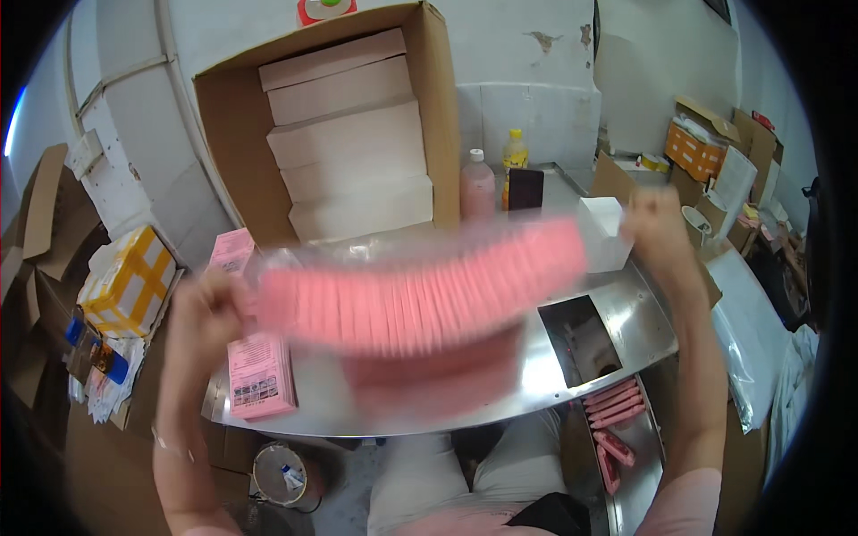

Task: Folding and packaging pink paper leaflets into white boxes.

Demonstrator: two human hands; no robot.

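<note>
A long row of pink packets (pixel 420 299), apparently in a clear plastic bag, hangs bowed above the metal table and is smeared by motion. My left hand (pixel 210 308) is closed at its left end. My right hand (pixel 657 219), in a fist, is raised at the other end, where thin clear plastic seems to reach it. Below the row, a darker pink blur on the tabletop could be a reflection or another object; I cannot tell. Pink printed sheets (pixel 259 380) are stacked beside my left hand, and a white box (pixel 604 234) stands by my right.
A large cardboard carton (pixel 440 116) holding several white boxes stands behind the metal table (pixel 317 389). Bottles, one pink (pixel 478 189), stand right of it. A dark flat panel (pixel 579 339) lies at right, above an open drawer (pixel 639 482) with pink packets. A bucket (pixel 279 473) sits below.
</note>
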